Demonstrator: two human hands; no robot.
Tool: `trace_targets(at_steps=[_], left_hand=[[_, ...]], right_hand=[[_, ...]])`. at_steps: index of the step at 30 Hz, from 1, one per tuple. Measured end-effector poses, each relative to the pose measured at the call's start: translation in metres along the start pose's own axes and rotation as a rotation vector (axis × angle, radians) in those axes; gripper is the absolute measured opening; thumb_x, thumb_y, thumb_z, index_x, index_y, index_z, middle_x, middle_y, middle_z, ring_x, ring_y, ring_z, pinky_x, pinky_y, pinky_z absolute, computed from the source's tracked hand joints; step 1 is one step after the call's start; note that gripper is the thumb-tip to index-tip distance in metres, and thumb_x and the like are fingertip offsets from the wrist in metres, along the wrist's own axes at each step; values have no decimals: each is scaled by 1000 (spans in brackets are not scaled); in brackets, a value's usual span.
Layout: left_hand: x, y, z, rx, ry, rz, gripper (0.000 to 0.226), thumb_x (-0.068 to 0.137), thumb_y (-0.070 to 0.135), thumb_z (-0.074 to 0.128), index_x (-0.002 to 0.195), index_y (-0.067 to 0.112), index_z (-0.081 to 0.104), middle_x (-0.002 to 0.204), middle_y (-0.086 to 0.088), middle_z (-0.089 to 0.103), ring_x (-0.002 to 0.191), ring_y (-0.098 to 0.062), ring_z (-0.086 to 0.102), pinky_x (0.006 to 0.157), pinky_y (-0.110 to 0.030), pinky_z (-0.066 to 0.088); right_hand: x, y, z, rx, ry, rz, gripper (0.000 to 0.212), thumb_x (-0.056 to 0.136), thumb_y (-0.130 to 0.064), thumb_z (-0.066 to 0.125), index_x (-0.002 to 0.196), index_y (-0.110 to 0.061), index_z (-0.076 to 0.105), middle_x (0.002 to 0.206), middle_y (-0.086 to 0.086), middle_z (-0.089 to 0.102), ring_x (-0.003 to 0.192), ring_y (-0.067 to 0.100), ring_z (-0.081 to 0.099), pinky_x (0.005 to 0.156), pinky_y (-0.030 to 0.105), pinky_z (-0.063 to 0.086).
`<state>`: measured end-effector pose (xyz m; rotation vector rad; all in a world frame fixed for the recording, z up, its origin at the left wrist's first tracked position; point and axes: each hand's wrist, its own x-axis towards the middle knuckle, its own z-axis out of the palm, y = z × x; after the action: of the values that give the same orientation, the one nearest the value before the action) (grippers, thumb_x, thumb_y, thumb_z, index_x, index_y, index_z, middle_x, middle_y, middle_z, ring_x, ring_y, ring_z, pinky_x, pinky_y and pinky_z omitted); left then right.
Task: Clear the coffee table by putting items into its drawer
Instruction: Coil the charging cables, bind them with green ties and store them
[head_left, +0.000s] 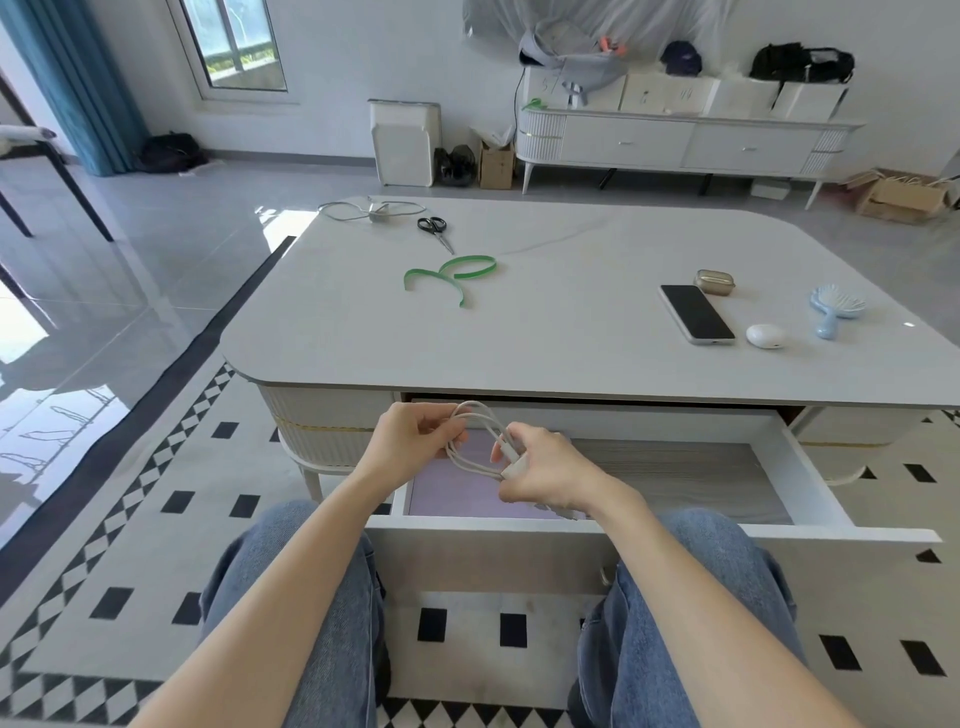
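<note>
Both hands meet over the open drawer (810, 467), holding a coiled white cable (480, 447) between them: the left hand (410, 441) pinches the loops at their 9 o'clock side with thumb and fingers closed on the strands, while the right hand (545, 473) grips the 3 o'clock side, fingers curled around the cable where its white plug ends gather. The coil hangs above the drawer's left part, over a flat lilac item (457, 499) lying on the drawer floor; whether it touches that item cannot be told. The rest of the drawer floor shows grey wood grain. The person's knees in blue jeans (332, 597) sit at 6 o'clock, either side of the drawer front. On the coffee table (571, 338), taking the tabletop's centre as the dial, a green strap (449, 275) curls at about 10 o'clock, black scissors (436, 231) lie beyond it toward 11, and another white cable with a charger (374, 210) sits at the far 11 o'clock corner. Toward 3 o'clock lie a dark phone (696, 314), a bronze earbud case (716, 282) just beyond it, a white earbud case (764, 335) just beside the phone's near end, and a blue hairbrush (834, 309) farthest out
</note>
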<state>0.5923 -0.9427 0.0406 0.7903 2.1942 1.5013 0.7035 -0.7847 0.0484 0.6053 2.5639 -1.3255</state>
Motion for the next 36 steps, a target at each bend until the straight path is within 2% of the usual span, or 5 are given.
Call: trace_targets(at_steps=[10, 15, 19, 26, 36], left_hand=[[-2, -8, 1, 413, 133, 270, 23, 92, 17, 62, 114, 21, 71, 73, 3, 58, 73, -14, 56, 69, -27, 46], [1, -7, 0, 253, 76, 143, 36, 93, 12, 61, 123, 31, 64, 88, 7, 52, 61, -2, 55, 73, -26, 58], [1, -8, -1, 262, 22, 157, 41, 95, 9, 54, 122, 39, 64, 92, 4, 51, 70, -13, 57, 75, -38, 58], [-1, -7, 2, 215, 27, 128, 39, 95, 3, 51, 109, 34, 70, 94, -1, 50, 76, -17, 57, 71, -39, 58], [1, -7, 1, 97, 32, 93, 34, 95, 4, 53, 109, 30, 71, 97, 0, 50, 69, -2, 57, 69, -24, 58]], right_hand=[[5, 4, 0, 112, -14, 30, 41, 70, -13, 64, 106, -24, 47, 85, 10, 70, 58, 18, 51, 53, 29, 43], [4, 3, -4, 276, -158, 74, 42, 77, -7, 66, 114, -13, 47, 90, 12, 72, 68, 18, 64, 62, 37, 57], [4, 3, -6, 368, -290, 107, 34, 80, -5, 66, 110, -10, 50, 99, 11, 73, 76, 23, 66, 80, 48, 55], [4, 2, -4, 413, -421, 161, 37, 80, -10, 70, 112, -11, 52, 119, 17, 67, 91, 34, 69, 64, 35, 56], [2, 2, 1, 236, -232, 75, 34, 78, -4, 60, 112, -5, 54, 77, 9, 60, 61, 19, 61, 58, 29, 51]])
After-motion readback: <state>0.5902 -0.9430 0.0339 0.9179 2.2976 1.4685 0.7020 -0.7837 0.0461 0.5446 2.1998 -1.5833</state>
